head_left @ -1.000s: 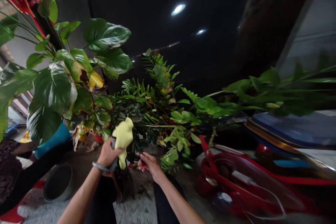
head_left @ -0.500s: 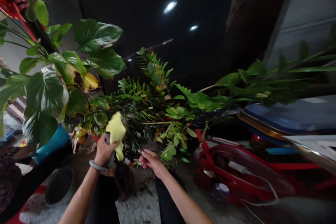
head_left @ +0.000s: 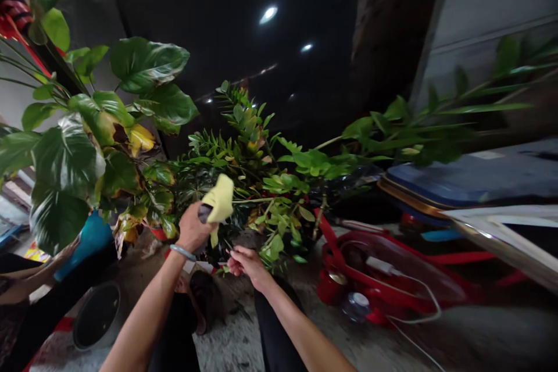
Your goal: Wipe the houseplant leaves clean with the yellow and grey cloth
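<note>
My left hand (head_left: 195, 229), with a pale bangle at its wrist, grips a yellow cloth (head_left: 221, 199) that shows a dark patch near the fingers. The cloth is up against the dark, narrow leaves of a potted plant (head_left: 209, 180). Lower and to the right, the fingers of my right hand (head_left: 247, 264) are pinched together on what looks like a thin dark stem of that plant; its far end is lost among the foliage. Light green leafy sprigs (head_left: 276, 244) hang just right of this hand.
Large-leaved plant (head_left: 65, 151) stands at left, some leaves yellowed. Another person's arm (head_left: 35, 279) and a dark bucket (head_left: 96, 315) are at lower left. On the right are a red basket (head_left: 349, 244) with a white cable, a jar (head_left: 357, 305) and a blue-topped case (head_left: 471, 171).
My left hand has moved right and slightly up with the yellow cloth, further over the leaves. My right hand stays pinched in nearly the same place. The view has shifted a little to the right.
</note>
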A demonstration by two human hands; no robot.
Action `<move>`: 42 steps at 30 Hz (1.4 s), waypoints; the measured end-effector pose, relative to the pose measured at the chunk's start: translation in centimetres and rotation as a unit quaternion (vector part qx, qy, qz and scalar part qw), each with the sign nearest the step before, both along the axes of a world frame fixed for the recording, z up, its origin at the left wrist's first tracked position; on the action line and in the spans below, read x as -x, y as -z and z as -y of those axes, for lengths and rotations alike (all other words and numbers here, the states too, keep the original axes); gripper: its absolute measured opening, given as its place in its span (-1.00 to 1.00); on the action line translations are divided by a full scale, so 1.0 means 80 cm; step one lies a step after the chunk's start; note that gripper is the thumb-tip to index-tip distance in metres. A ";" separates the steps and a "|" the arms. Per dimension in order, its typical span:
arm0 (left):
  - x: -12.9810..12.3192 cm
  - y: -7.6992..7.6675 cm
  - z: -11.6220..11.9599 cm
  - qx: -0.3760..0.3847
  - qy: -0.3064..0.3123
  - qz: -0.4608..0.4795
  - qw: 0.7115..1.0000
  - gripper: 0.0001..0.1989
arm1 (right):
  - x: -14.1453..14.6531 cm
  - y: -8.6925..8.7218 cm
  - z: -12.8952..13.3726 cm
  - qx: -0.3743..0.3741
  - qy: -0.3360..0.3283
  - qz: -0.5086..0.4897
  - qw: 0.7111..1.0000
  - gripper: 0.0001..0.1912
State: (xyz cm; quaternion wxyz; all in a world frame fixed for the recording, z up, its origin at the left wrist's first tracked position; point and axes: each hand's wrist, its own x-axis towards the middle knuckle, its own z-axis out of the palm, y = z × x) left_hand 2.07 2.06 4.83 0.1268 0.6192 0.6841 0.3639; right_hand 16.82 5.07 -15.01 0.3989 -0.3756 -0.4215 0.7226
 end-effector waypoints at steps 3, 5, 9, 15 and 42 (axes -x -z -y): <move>-0.005 0.032 0.017 0.086 0.075 -0.047 0.992 -0.63 | 0.000 0.003 0.001 -0.007 -0.005 -0.004 1.000 -0.61; 0.001 0.023 0.031 0.073 0.098 -0.016 0.992 -0.61 | -0.001 0.004 0.002 -0.006 -0.007 -0.003 1.000 -0.62; 0.020 -0.037 0.032 -0.066 0.041 0.072 0.994 -0.50 | -0.002 0.002 0.001 0.004 -0.005 0.004 1.000 -0.66; 0.023 -0.006 0.010 -0.062 -0.033 0.030 0.997 -0.56 | 0.004 -0.003 0.004 0.006 0.018 0.007 1.000 -0.66; 0.084 -0.043 0.038 -0.144 -0.101 0.111 0.978 -0.52 | -0.001 -0.001 0.005 0.018 0.024 -0.003 1.000 -0.62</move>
